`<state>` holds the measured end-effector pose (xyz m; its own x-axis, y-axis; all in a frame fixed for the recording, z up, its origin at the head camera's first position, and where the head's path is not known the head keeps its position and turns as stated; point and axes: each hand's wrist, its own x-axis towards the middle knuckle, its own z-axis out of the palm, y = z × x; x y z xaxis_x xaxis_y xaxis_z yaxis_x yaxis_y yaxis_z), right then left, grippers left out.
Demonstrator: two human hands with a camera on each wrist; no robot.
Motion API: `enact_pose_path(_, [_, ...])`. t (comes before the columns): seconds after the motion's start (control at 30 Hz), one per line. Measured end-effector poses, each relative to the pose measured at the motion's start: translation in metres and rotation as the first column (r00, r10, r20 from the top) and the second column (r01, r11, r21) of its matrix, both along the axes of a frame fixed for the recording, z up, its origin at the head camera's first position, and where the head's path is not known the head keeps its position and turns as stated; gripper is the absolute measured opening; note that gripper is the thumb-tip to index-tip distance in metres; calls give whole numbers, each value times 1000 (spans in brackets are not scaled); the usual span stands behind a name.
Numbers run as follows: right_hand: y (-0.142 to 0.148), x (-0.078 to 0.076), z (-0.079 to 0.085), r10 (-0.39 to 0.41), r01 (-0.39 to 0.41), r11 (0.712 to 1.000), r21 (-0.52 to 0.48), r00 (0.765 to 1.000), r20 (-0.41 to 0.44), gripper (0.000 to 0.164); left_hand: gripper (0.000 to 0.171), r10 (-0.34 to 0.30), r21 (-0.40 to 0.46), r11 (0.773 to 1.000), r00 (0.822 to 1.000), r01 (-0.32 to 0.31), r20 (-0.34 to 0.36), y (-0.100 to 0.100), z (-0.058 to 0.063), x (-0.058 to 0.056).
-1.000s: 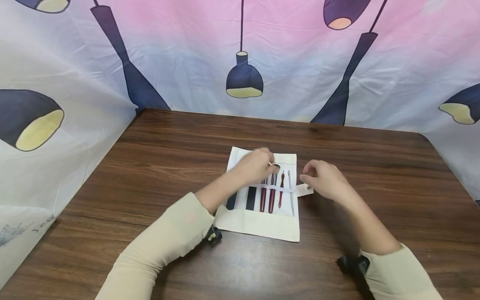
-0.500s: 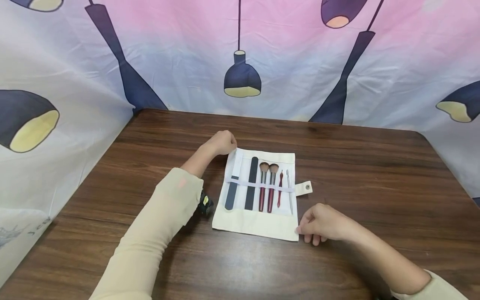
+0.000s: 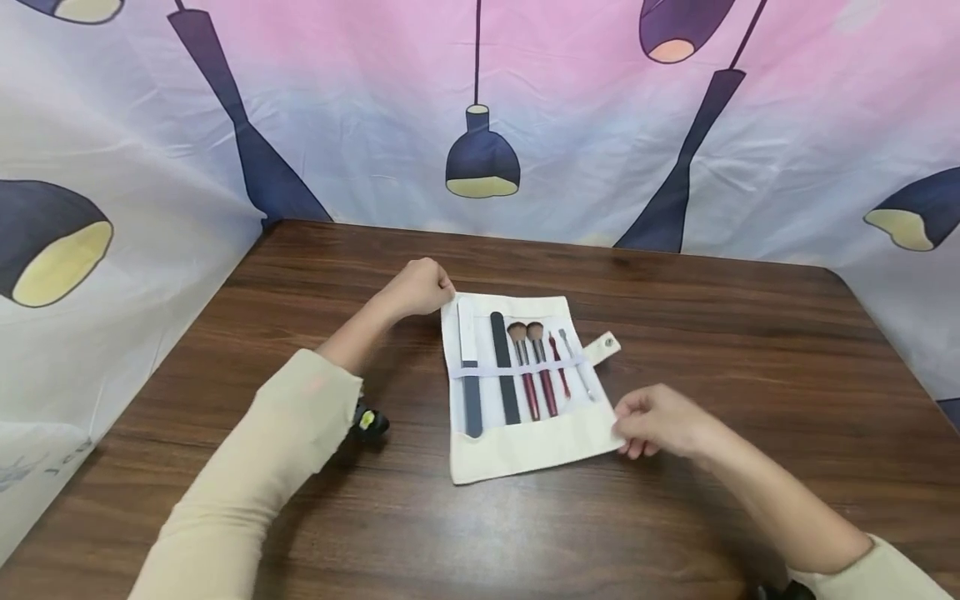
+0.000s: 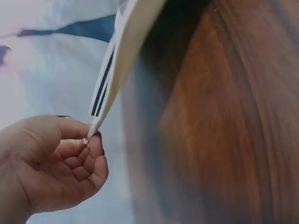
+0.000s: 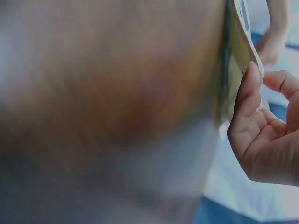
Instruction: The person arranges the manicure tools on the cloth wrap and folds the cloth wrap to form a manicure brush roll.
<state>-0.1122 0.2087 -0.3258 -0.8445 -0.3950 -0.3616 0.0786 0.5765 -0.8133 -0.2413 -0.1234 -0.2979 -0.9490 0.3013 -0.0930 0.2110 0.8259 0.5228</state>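
The left hand (image 3: 422, 287) pinches the far left corner of the cream pouch (image 3: 525, 452) and the right hand (image 3: 658, 423) its near right corner, a diagonal grip that likely stretches the cloth flat. The pouch spreads over the desk (image 3: 525, 542), its elastic band (image 3: 487, 371) crossing the brushes (image 3: 547, 393), apparently to stop them sliding.

Soft light fills the head view, with pale glare on the near tabletop (image 3: 495, 521) and a dim shadow beside the left sleeve (image 3: 247, 467); the left wrist view washes out at upper left, the right one smears the tabletop into blur
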Motion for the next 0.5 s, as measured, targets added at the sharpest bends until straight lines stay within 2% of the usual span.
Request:
enact_pose_path(0.13, [18, -23, 16, -60, 69, 995, 73, 991, -120, 11, 26, -11, -12, 1000, 1000, 11, -25, -10, 16, 26])
enact_pose_path(0.23, [28, -42, 24, -71, 106, 981, 163, 975, -210, 11, 20, -38, -40, 998, 999, 38, 7, -15, 22, 51])
enact_pose_path(0.37, [35, -64, 27, -46, 137, 946, 293, 953, -300, 11, 11, -87, -90, 991, 992, 95, 92, -13, 18, 87])
enact_pose_path(0.5, [30, -78, 23, -21, 146, 925, 352, 942, -335, 10, 11, -153, -131, 976, 976, 174, 156, -4, 8, 120])
